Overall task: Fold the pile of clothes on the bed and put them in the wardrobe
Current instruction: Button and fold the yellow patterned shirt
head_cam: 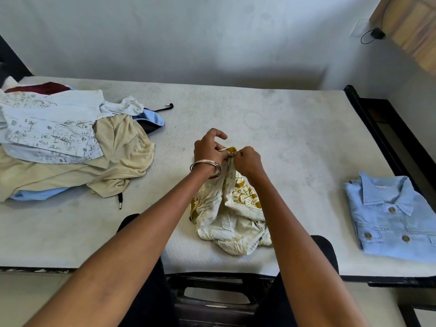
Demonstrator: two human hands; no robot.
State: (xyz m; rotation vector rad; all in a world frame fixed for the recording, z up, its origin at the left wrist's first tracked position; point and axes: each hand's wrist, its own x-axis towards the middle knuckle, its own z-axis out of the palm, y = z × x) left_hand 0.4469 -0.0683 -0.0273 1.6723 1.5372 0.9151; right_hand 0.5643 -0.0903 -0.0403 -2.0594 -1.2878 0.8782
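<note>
A cream and mustard printed garment (pixel 232 215) hangs bunched from both hands above the middle of the bare mattress (pixel 283 128). My left hand (pixel 208 147), with a metal bangle at the wrist, pinches its top edge. Right beside it my right hand (pixel 247 159) pinches the same edge. The garment's lower part rests crumpled on the mattress near the front edge. A pile of unfolded clothes (pixel 70 142) lies at the left: a pale printed shirt, a beige top, light blue and maroon pieces. A folded light blue denim shirt (pixel 391 218) lies at the right.
A black bed frame (pixel 387 128) runs along the right side and front. A wooden cabinet (pixel 410 31) stands at the top right, with a black plug and cord on the white wall beside it. My dark-trousered knees touch the front edge.
</note>
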